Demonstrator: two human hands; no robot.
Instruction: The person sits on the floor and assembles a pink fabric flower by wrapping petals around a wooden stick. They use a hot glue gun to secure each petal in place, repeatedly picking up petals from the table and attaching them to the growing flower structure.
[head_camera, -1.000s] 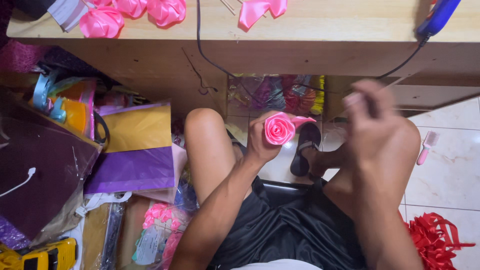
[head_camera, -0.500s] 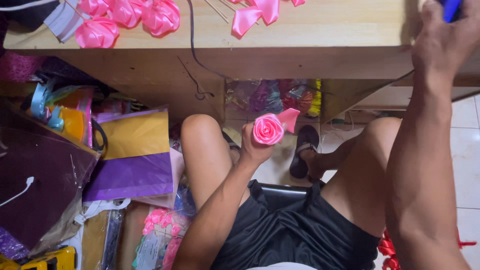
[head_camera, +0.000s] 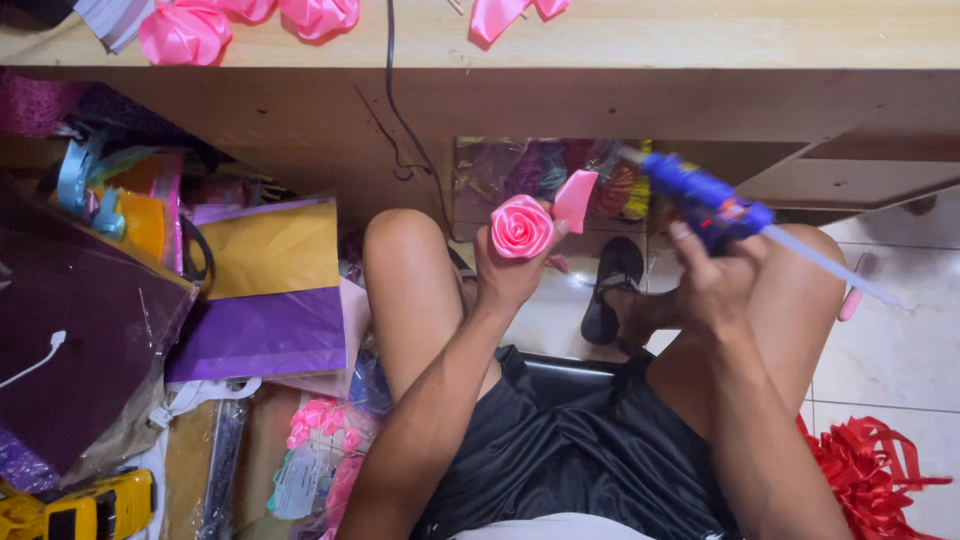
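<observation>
Fingers of the left hand (head_camera: 510, 275) close around a pink satin ribbon rose (head_camera: 521, 226), with its loose ribbon tail (head_camera: 575, 200) sticking up just beside the thumb. Off to that hand's right, near but apart, the right hand (head_camera: 712, 285) grips a blue plastic glue gun (head_camera: 700, 197), nozzle angled toward the rose and a clear glue stick (head_camera: 830, 266) jutting out behind. Above both hands runs a wooden table edge (head_camera: 700, 40) bearing more pink ribbon roses (head_camera: 185, 32).
</observation>
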